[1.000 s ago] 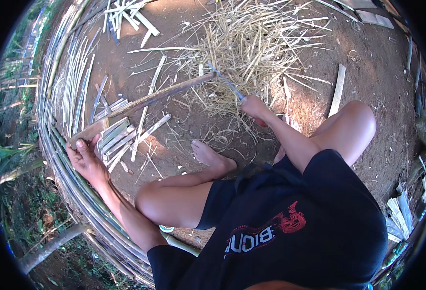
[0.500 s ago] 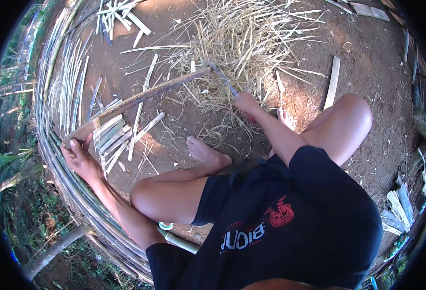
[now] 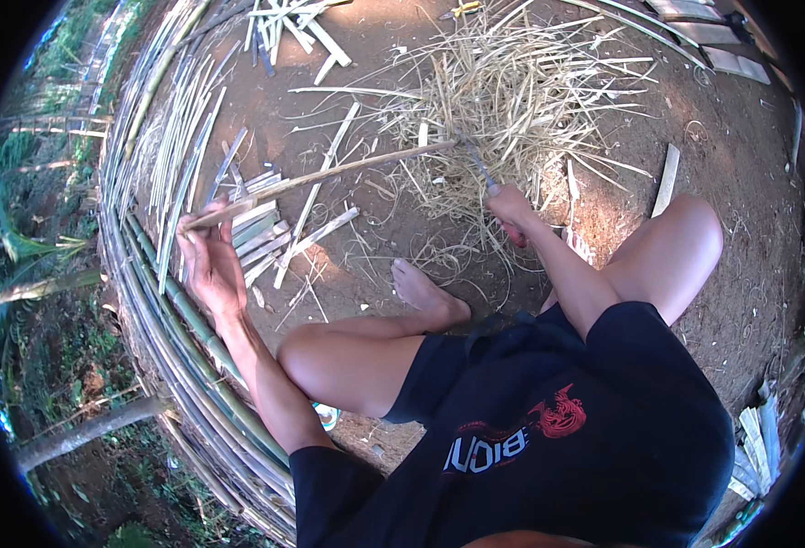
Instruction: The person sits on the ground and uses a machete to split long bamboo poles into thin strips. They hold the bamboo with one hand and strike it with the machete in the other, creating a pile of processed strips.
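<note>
A long bamboo strip (image 3: 348, 167) slants from my left hand toward the heap of shavings. My left hand (image 3: 215, 269) has its palm turned up and its fingers closed around the strip's near-left end. In my right hand (image 3: 512, 208) is a narrow-bladed knife (image 3: 478, 166), gripped by its handle. The knife's blade meets the far right end of the strip, or lies right beside it; the exact contact is too small to tell. Thin pale bamboo shavings (image 3: 530, 100) lie heaped under and beyond the blade.
Short split bamboo pieces (image 3: 265, 233) lie beside my left hand. Long thin strips (image 3: 179, 137) and green bamboo poles (image 3: 211, 342) run along the left edge. A flat slat (image 3: 667, 181) rests beyond my right knee. More pieces (image 3: 307, 27) are piled at the far left.
The strip has rolled and now shows a narrower side. My left hand has turned its palm upward. The whole view has shifted, moving the scene rightward. The knife stays at the strip's far end.
</note>
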The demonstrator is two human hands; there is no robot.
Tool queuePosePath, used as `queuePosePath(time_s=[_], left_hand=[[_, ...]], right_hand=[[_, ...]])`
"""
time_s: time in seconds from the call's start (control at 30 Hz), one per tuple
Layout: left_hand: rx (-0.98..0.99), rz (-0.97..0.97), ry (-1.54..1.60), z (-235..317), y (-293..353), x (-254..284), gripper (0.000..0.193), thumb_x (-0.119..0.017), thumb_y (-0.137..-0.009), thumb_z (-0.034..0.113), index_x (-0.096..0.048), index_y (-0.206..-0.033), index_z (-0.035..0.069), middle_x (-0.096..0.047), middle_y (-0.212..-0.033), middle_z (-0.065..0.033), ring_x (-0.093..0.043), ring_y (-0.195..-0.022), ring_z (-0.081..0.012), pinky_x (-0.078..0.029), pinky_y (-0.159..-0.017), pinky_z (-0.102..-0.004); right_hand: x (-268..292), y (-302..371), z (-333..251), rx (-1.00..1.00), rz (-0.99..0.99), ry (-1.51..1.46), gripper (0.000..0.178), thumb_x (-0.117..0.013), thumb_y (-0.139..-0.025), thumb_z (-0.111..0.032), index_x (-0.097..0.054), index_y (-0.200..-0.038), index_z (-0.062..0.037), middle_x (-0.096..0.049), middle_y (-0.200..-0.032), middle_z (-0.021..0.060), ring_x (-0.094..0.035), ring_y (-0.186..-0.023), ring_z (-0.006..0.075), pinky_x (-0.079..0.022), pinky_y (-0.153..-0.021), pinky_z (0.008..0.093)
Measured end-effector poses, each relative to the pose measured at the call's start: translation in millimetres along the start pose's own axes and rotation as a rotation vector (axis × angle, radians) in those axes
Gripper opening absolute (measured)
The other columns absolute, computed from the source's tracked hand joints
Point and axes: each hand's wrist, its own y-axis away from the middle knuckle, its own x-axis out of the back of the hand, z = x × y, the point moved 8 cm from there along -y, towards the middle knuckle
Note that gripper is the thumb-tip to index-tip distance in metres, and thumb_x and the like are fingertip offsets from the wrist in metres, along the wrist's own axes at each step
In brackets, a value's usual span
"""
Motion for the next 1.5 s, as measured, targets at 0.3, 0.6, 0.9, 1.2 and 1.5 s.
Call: queuePosePath(time_s=[0.3, 0.6, 0.9, 1.2, 1.5], left_hand=[[-0.177, -0.163, -0.358, 15.6, 9.9, -55.7, 0.029, -0.042, -0.099, 0.033, -0.036, -0.115, 0.009, -0.054, -0.108, -0.0184, -0.050, -0.104, -0.0246, -0.029, -0.102, -0.0409], [-0.183, -0.127, -0.346, 11.4, 9.9, -39.4, 0.029, -0.043, -0.099, 0.036, -0.037, -0.113, 0.010, -0.055, -0.106, -0.0153, -0.050, -0.100, -0.0218, -0.033, -0.090, -0.0359], [-0.212, -0.146, -0.319, 11.8, 1.1, -41.3, 0.026, -0.039, -0.100, 0.034, -0.039, -0.112, 0.010, -0.055, -0.104, -0.0150, -0.049, -0.096, -0.0218, -0.037, -0.088, -0.0348], [-0.207, -0.150, -0.266, 5.5, -12.6, -48.3, 0.026, -0.040, -0.101, 0.033, -0.043, -0.116, 0.012, -0.055, -0.103, -0.0120, -0.049, -0.096, -0.0198, -0.036, -0.093, -0.0360], [-0.220, -0.164, -0.273, 8.5, -19.7, -47.6, 0.026, -0.042, -0.100, 0.034, -0.045, -0.113, 0.011, -0.056, -0.102, -0.0118, -0.050, -0.096, -0.0183, -0.035, -0.092, -0.0347]], right_hand=[[-37.9, 164.1, -151.6, 0.651, -0.040, -0.031, 0.017, -0.058, -0.077, -0.016, -0.060, -0.088, -0.0021, -0.062, -0.070, 0.0209, -0.064, -0.067, 0.0361, -0.050, -0.066, 0.0445], [-32.7, 116.3, -99.7, 0.500, 0.046, 0.058, 0.019, -0.057, -0.077, -0.014, -0.062, -0.090, -0.0003, -0.063, -0.072, 0.0234, -0.063, -0.066, 0.0382, -0.050, -0.066, 0.0459], [-17.9, 54.4, -60.0, 0.216, 0.004, 0.125, 0.021, -0.054, -0.083, -0.016, -0.062, -0.094, 0.0000, -0.064, -0.074, 0.0236, -0.065, -0.070, 0.0387, -0.052, -0.069, 0.0467], [-13.2, -3.8, -5.3, 0.171, 0.085, 0.145, 0.025, -0.053, -0.084, -0.018, -0.064, -0.094, 0.0021, -0.065, -0.078, 0.0242, -0.066, -0.076, 0.0370, -0.051, -0.072, 0.0458], [-10.7, -13.2, 4.3, 0.046, 0.034, 0.075, 0.027, -0.056, -0.081, -0.018, -0.065, -0.097, 0.0017, -0.066, -0.085, 0.0221, -0.066, -0.081, 0.0325, -0.052, -0.078, 0.0433]])
